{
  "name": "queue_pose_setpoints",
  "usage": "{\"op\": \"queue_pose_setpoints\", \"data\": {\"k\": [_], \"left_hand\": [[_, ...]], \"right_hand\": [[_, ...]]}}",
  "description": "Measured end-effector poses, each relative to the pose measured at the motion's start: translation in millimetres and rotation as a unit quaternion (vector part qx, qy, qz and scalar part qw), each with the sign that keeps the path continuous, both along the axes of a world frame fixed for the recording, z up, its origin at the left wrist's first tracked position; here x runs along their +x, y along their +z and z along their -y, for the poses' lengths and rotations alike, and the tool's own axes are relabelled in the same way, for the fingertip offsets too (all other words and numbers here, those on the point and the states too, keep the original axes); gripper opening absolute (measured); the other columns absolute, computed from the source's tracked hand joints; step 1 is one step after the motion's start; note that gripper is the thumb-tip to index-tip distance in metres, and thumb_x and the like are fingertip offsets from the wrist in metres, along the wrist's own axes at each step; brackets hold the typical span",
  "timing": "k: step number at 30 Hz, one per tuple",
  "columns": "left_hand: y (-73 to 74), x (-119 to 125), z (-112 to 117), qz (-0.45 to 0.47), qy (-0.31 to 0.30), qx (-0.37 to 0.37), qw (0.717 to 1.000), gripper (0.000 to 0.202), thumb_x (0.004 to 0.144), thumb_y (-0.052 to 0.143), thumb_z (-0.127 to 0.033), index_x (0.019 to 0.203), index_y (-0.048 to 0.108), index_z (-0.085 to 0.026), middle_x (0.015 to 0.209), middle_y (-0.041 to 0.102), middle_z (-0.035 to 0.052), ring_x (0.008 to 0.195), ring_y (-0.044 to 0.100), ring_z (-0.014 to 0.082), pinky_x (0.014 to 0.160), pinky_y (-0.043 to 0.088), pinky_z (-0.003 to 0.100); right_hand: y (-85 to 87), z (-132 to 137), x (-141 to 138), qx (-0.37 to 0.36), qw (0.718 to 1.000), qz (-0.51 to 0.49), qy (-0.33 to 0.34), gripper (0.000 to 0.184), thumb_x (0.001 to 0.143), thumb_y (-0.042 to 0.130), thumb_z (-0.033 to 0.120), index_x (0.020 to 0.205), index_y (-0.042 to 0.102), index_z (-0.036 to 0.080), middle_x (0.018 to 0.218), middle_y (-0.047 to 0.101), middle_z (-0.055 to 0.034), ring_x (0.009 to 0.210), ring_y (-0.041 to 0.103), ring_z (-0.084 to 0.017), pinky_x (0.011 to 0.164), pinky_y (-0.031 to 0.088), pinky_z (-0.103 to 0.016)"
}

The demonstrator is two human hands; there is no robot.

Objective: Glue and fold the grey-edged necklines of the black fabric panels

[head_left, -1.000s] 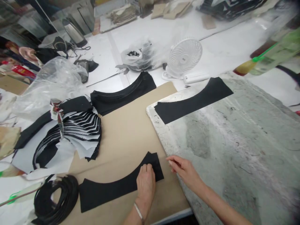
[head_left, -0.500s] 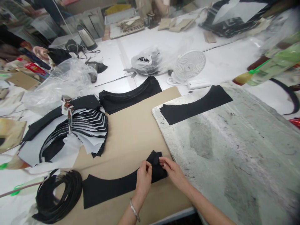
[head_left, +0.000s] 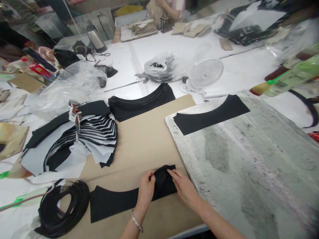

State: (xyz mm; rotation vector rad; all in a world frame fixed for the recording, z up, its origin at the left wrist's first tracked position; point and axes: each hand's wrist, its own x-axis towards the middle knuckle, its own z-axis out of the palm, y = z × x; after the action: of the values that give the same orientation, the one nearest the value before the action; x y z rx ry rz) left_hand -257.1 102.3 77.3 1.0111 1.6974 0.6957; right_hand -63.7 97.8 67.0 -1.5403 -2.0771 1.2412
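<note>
A curved black fabric piece [head_left: 114, 202] lies on the brown paper [head_left: 142, 139], its right end raised and rumpled. My left hand [head_left: 147, 186], with a bracelet on the wrist, pinches the upper edge of this piece between thumb and fingers. On the right end, my right hand [head_left: 184, 187] has its fingertips closed on the fabric; its thumb is hidden. Another curved black piece [head_left: 211, 114] rests flat on the grey-green board [head_left: 224, 179] to the right. Beyond the paper is a stack of curved black pieces [head_left: 142, 104].
A tied bundle of black and white layers [head_left: 99, 132] lies left, above a coil of black strips [head_left: 79, 205]. Farther back are a white fan [head_left: 206, 73], plastic bags [head_left: 159, 68] and a metal kettle [head_left: 96, 39]. A green-labelled bottle [head_left: 291, 71] is at right. Another person's arm [head_left: 171, 11] shows at the back.
My left hand has shifted slightly left along the fabric's edge. My right fingers have moved onto the fabric's right end, where the folded corner has opened out. The view has shifted slightly.
</note>
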Motion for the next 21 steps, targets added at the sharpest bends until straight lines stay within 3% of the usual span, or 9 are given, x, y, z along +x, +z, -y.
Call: {"op": "queue_pose_setpoints", "data": {"k": [5, 9, 15, 21], "left_hand": [[5.9, -49, -4, -0.007, 0.116, -0.029, 0.993, 0.019, 0.062, 0.05, -0.034, 0.067, 0.059, -0.018, 0.052, 0.051, -0.0036, 0.05, 0.045, 0.0124, 0.05, 0.035, 0.024], [19.1, -111, 7, -0.039, 0.241, -0.044, 0.969, 0.018, 0.055, 0.055, -0.035, 0.061, 0.054, -0.018, 0.046, 0.044, -0.0061, 0.043, 0.037, 0.0092, 0.044, 0.028, 0.022], [52.9, -209, 47, -0.083, 0.434, -0.064, 0.895, 0.015, 0.053, 0.06, -0.026, 0.056, 0.047, -0.02, 0.041, 0.044, -0.0052, 0.039, 0.042, 0.0104, 0.04, 0.033, 0.022], [93.8, -278, 96, -0.103, 0.564, -0.073, 0.816, 0.015, 0.056, 0.06, -0.012, 0.061, 0.048, -0.017, 0.043, 0.05, -0.0041, 0.037, 0.047, 0.0106, 0.039, 0.038, 0.02]], "right_hand": [[-5.4, 5, -8, 0.067, 0.987, 0.137, 0.044, 0.051, 0.093, 0.041, 0.018, 0.144, 0.037, 0.019, 0.108, 0.058, -0.0109, 0.085, 0.059, -0.024, 0.079, 0.05, -0.041], [-14.2, 10, -13, 0.124, 0.972, 0.191, 0.063, 0.057, 0.091, 0.045, 0.015, 0.146, 0.031, 0.017, 0.098, 0.057, -0.0083, 0.083, 0.057, -0.023, 0.073, 0.047, -0.038], [-20.4, 13, -15, 0.178, 0.957, 0.214, 0.085, 0.058, 0.094, 0.045, 0.021, 0.149, 0.025, 0.021, 0.091, 0.053, -0.0053, 0.078, 0.053, -0.022, 0.069, 0.042, -0.036], [-25.0, 12, -15, 0.211, 0.945, 0.224, 0.111, 0.052, 0.097, 0.04, 0.026, 0.147, 0.03, 0.026, 0.085, 0.05, -0.0037, 0.073, 0.051, -0.02, 0.065, 0.037, -0.033]]}}
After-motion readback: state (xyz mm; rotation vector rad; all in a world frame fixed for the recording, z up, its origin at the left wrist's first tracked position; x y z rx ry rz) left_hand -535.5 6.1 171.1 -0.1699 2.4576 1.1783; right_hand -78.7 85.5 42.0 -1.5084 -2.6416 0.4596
